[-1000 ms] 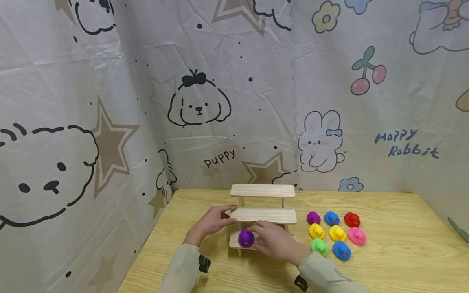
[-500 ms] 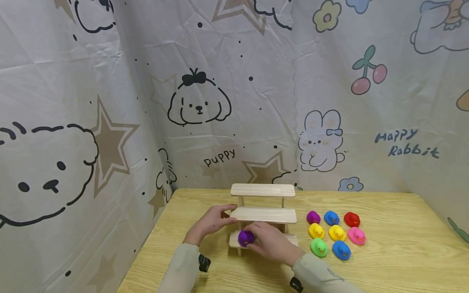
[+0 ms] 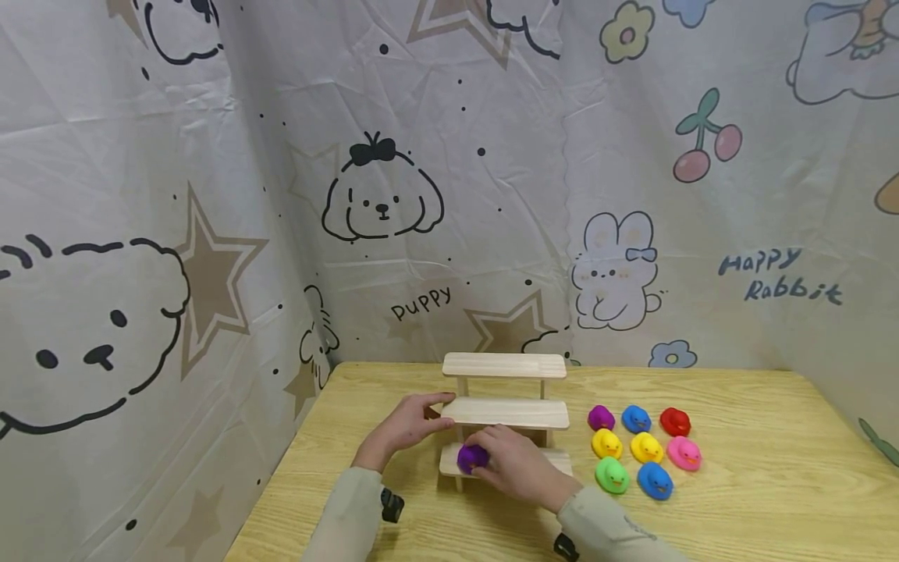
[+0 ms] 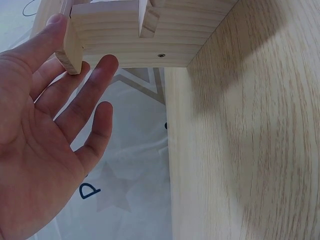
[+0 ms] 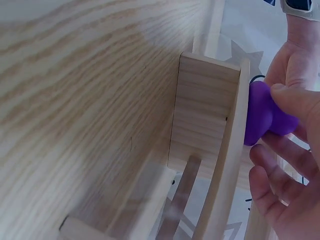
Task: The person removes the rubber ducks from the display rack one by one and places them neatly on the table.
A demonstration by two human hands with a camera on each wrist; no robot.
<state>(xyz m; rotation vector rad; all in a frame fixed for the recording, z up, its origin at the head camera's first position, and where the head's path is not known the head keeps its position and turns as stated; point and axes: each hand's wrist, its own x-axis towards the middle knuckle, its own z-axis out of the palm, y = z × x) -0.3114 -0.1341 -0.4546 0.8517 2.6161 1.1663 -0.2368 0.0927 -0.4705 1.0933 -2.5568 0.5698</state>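
Note:
A three-tiered wooden display rack (image 3: 503,411) stands on the table. My left hand (image 3: 403,425) holds the left end of its middle board, the thumb on one side and fingers on the other, as the left wrist view shows. The remaining fingers of that hand spread loosely. On the bottom board, near its left end, sits a purple rubber duck (image 3: 470,459). My right hand (image 3: 520,464) pinches this duck between thumb and fingers and covers part of it. In the right wrist view the purple duck touches the board's top surface.
Several rubber ducks stand right of the rack: purple (image 3: 601,417), two blue, red (image 3: 675,422), two yellow, pink (image 3: 684,453) and green (image 3: 612,475). A patterned cloth (image 3: 449,195) hangs behind and beside the wooden table (image 3: 765,484).
My right hand has shifted slightly left and closed its fingers around the purple duck. The left hand and the rack have stayed in place.

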